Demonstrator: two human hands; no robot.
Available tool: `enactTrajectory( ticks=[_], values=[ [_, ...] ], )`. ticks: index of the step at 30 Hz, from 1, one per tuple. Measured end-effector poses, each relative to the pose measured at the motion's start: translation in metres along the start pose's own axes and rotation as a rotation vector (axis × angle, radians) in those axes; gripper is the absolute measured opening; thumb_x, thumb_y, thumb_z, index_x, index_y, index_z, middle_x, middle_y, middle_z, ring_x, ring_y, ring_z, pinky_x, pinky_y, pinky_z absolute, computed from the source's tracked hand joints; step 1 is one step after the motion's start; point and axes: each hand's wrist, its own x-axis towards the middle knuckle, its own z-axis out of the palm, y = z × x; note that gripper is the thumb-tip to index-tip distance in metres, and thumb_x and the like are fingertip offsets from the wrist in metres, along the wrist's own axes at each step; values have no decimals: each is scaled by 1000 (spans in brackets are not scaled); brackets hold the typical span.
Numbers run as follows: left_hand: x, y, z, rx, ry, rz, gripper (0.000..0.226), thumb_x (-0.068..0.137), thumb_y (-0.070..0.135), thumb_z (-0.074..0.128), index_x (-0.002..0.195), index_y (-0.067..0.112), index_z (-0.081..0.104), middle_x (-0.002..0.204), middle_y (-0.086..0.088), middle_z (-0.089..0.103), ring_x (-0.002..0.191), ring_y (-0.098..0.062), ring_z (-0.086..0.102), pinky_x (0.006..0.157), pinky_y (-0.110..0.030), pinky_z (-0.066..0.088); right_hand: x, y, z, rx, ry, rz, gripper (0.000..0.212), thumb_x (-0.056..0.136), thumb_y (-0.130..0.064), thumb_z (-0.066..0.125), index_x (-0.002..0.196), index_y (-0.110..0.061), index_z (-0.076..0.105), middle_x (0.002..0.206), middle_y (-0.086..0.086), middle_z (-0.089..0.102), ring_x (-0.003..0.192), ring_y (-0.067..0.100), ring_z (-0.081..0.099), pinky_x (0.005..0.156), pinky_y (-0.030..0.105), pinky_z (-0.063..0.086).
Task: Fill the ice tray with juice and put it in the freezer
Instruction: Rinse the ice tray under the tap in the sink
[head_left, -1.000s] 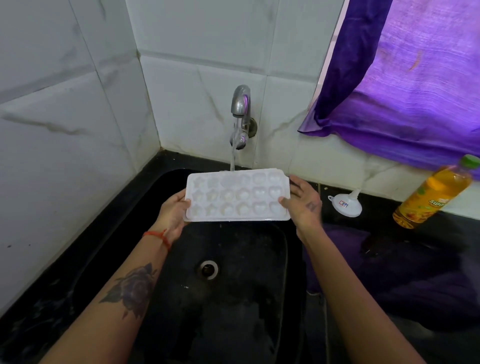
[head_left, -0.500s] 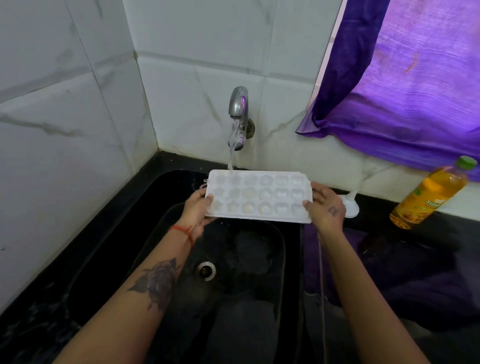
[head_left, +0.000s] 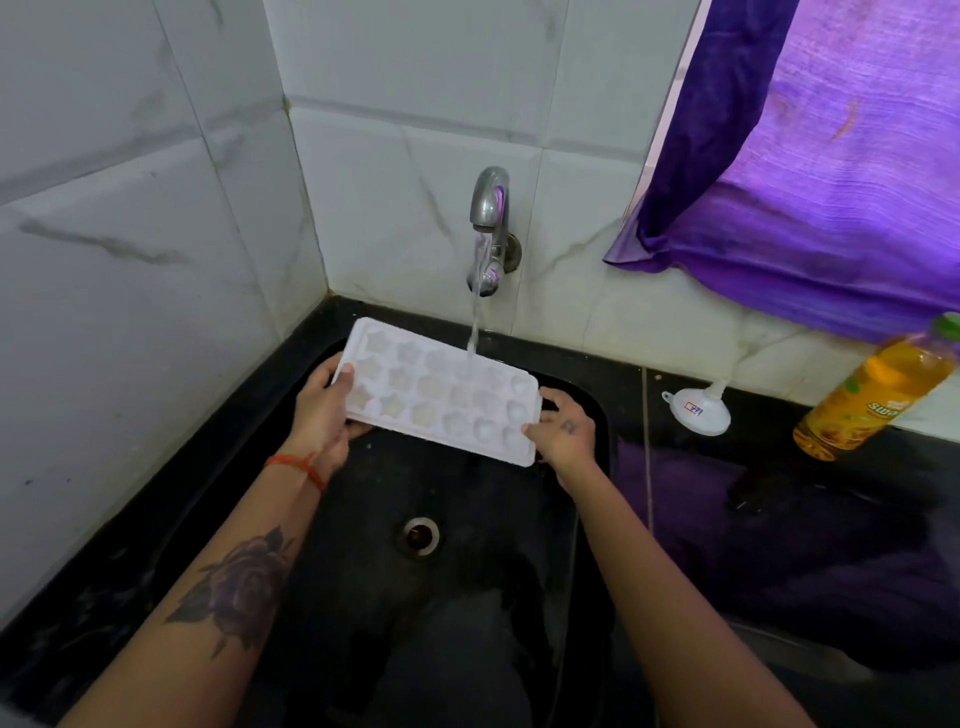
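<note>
While water from the chrome wall tap (head_left: 488, 228) runs onto the white plastic ice tray with moulded cavities (head_left: 441, 392), the task looks barely begun: this is rinsing, with no juice poured and the freezer step left. The left hand (head_left: 324, 410) and right hand (head_left: 561, 428) each clasp one short end, holding it tilted over the black sink (head_left: 592, 415). One tray, one amber juice bottle (head_left: 878, 389), one white funnel (head_left: 698, 410).

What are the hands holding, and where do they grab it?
The white ice tray, under the tap water. The left hand has its grip on the tray's left short end, the right hand on its right short end.
</note>
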Motion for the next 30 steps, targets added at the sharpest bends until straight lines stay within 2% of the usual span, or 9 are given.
enactTrajectory(
  ticks=[3,6,9,14,19,22,24,25,30],
  values=[
    [6,1,-29,-103,80,-44,32,98,21,43,130,20,48,119,-6,57,105,-27,58,80,-50,50,1,-21,13,-32,-81,-100,50,79,2,62,125,-16,56,108,10,68,90,18,62,79,31,54],
    [9,-6,-45,-199,101,-75,32,99,22,41,130,20,48,124,-7,57,106,-26,58,83,-50,49,3,-39,20,-11,-163,-204,51,78,1,65,126,-13,56,111,12,67,99,22,64,86,37,55],
    [9,-17,-42,-267,80,-93,35,101,22,37,134,18,46,132,-9,55,111,-27,56,89,-51,47,12,-54,17,-97,-129,-261,41,79,-9,69,119,-15,62,109,6,68,97,17,64,85,26,51],
    [7,-30,-14,-271,51,-118,36,100,18,37,135,14,46,133,-12,54,114,-28,56,86,-49,48,37,-67,8,-193,61,-245,26,85,-22,63,109,-12,69,112,7,69,106,24,62,93,29,47],
    [8,-48,1,-260,-5,-195,36,101,19,36,135,12,46,131,-15,56,116,-32,56,83,-49,49,69,-105,24,-30,16,-136,41,85,-29,66,120,-9,59,119,8,62,106,27,62,96,33,49],
    [10,-57,6,-275,-10,-223,35,100,20,39,132,13,49,126,-14,59,104,-29,62,72,-45,53,86,-136,42,-50,-41,-91,38,86,-41,62,102,-7,58,99,8,58,77,20,62,68,21,52],
    [13,-62,8,-262,-11,-236,33,99,21,41,129,14,52,121,-13,62,100,-27,64,68,-43,54,94,-153,51,-184,-85,-83,43,87,-51,57,94,-9,53,83,2,55,60,13,56,41,14,40],
    [14,-65,9,-256,-14,-244,32,99,22,42,127,15,53,120,-12,63,100,-27,64,68,-44,55,97,-157,56,-232,-87,-90,43,86,-54,55,92,-11,51,79,1,56,60,13,58,40,16,38],
    [16,-71,13,-234,-34,-269,28,99,22,43,123,16,55,114,-10,66,98,-27,65,61,-40,57,118,-155,68,-222,8,-116,24,89,-32,56,80,-10,56,91,7,61,78,22,61,64,27,53]
  ],
)
